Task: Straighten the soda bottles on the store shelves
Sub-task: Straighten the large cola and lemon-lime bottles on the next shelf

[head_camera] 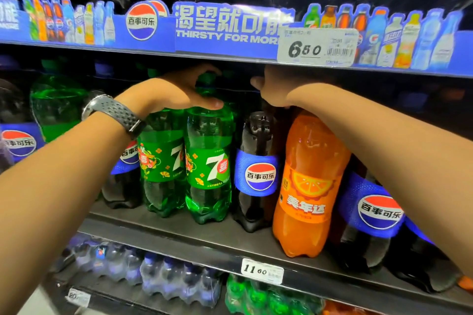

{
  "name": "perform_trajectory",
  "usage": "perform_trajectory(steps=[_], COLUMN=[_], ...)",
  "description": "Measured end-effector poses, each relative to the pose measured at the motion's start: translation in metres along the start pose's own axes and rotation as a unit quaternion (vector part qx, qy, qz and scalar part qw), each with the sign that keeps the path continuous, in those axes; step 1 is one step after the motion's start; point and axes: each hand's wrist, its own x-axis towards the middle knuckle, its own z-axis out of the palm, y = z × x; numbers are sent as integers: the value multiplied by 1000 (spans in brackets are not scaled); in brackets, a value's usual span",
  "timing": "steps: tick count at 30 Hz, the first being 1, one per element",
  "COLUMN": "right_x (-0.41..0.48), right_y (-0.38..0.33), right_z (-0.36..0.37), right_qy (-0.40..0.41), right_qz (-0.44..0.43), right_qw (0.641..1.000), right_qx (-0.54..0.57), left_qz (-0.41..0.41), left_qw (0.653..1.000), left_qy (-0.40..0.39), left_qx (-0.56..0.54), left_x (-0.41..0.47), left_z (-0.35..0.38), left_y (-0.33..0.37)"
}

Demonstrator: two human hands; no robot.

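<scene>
— Soda bottles (pixel 161 161) on the middle shelf (pixel 204 238): how far along would you say the straightening is?
— Early to midway, I'd judge. The two green ones stand upright side by side near the front edge, labels facing out. The dark cola bottle (pixel 258 176) just right of them looks upright too.
— And the hands?
— Both are busy. The left hand (pixel 174 92), with a watch (pixel 115 110) on its wrist, is wrapped round the neck of the green bottle (pixel 208 161) nearer the cola, thumb across its shoulder. The right hand (pixel 273 89) is curled over the top of the orange bottle (pixel 307 181); the cap itself is hidden under the palm.
— So what's left?
— The orange bottle leans to the left, its top tipped towards the cola, and it stands further forward than its neighbours. The cola bottle on the far right (pixel 371 212) tilts as well, with its label skewed. Those two want setting upright and back in line. The rows behind are too dark to judge, and the shrink-wrapped packs (pixel 179 281) on the shelf below look untouched
</scene>
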Motion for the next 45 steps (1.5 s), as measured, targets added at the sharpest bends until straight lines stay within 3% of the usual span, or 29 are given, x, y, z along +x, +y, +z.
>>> perform_trajectory(steps=[13,19,23,29,34,38,41,45], right_x=[15,14,13,14,26,31,19,21], right_y=[15,11,17,13,18,-20,-59,-112], right_z=[14,11,16,20,34,50,55,58], right_qy=[99,60,49,48,82,129,188,198], right_qz=[-58,-24,-74,-77,-53,-38,-117,-162], right_qw=[993,998,995,995,994,991,974,966], right_qx=[-37,-7,-45,-28,-39,15,-49,-29], left_qz=[-10,-30,-34,-69,64,84,64,11], left_qw=[999,996,991,971,918,897,898,911], left_qy=[39,52,76,104,200,271,277,265], left_qx=[30,69,103,205,337,338,337,317], left_x=[-3,-6,-11,-25,-55,-85,-95,-87], left_z=[19,22,29,30,4,-26,-48,-76], left_y=[-3,-2,3,6,-20,-69,-104,-143])
